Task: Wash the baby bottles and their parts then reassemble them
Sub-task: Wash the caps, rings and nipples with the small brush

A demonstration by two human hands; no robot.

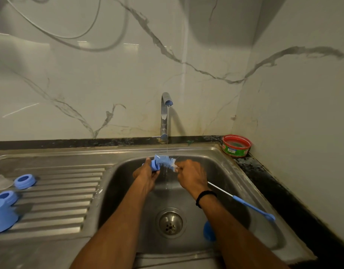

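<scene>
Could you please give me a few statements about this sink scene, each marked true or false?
1. Water is running from the tap. True.
2. The left hand holds a blue ring under the stream. True.
3. The right hand grips the bottle brush by the far end of its blue handle. False: it grips close to the bristles, and the handle sticks out past the wrist.
4. The red tub stands on the drainboard. False: it stands on the dark counter in the right back corner.
5. A loose blue ring lies on the drainboard. True.
</scene>
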